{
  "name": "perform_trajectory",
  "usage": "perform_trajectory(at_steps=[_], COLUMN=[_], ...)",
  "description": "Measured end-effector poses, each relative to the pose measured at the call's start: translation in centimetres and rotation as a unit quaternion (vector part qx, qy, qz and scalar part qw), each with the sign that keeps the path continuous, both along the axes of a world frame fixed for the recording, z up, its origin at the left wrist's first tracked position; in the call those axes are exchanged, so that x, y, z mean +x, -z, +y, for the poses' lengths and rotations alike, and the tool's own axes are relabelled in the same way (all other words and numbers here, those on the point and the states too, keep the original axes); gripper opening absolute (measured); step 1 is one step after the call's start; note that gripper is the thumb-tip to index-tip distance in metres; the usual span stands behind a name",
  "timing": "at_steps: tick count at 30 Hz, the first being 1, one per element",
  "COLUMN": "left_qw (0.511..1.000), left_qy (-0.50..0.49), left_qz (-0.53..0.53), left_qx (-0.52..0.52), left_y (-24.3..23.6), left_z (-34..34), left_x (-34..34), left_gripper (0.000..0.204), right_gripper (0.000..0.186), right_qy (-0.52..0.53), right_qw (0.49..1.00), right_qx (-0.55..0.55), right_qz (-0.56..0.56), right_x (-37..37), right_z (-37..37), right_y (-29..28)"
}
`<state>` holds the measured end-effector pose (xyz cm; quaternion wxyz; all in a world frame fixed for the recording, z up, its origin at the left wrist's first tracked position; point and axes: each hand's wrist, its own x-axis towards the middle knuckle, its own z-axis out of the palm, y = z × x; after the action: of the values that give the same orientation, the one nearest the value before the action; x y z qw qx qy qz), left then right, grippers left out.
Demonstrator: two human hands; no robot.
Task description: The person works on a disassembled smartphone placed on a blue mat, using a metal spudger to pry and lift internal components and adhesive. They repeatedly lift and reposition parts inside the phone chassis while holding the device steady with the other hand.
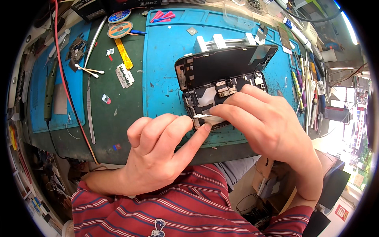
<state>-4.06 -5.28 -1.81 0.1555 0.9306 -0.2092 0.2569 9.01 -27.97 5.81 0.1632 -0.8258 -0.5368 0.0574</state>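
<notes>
An opened black phone (219, 90) lies on a blue mat, its screen (221, 65) raised and leaning toward a silver stand (218, 38). My right hand (264, 126) is over the phone's body, closed on a thin white strip (202, 116) that lies across its lower left part. My left hand (160, 152) has its index finger stretched out, tip on the phone's near edge below the strip; the other visible fingers are curled with nothing seen in them, and the thumb is hidden.
Spools (119, 30), cotton swabs (87, 70), a razor blade (124, 77) and a scalpel handle (89, 110) lie on the dark green mat (114, 130). A green pen-like tool (49, 94) is at left. Several screwdrivers (300, 83) line the right side.
</notes>
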Motion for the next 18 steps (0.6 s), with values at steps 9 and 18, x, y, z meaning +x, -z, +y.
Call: perform_trajectory(at_steps=[9,18], left_qw=[1.000,1.000], left_qy=[-0.001,-0.005], left_qz=[-0.002,0.011], left_qx=[0.006,0.011], left_y=[-0.02,-0.43], left_z=[0.06,-0.04], left_x=[-0.01,-0.03], left_gripper=[0.043,0.056], right_gripper=[0.038,0.035], right_qy=[0.007,0.003], right_qw=[1.000,1.000], right_qx=[0.000,0.003], right_qz=[0.002,0.009], right_x=[-0.10,-0.16], right_z=[0.59,1.09], right_y=[-0.09,-0.27])
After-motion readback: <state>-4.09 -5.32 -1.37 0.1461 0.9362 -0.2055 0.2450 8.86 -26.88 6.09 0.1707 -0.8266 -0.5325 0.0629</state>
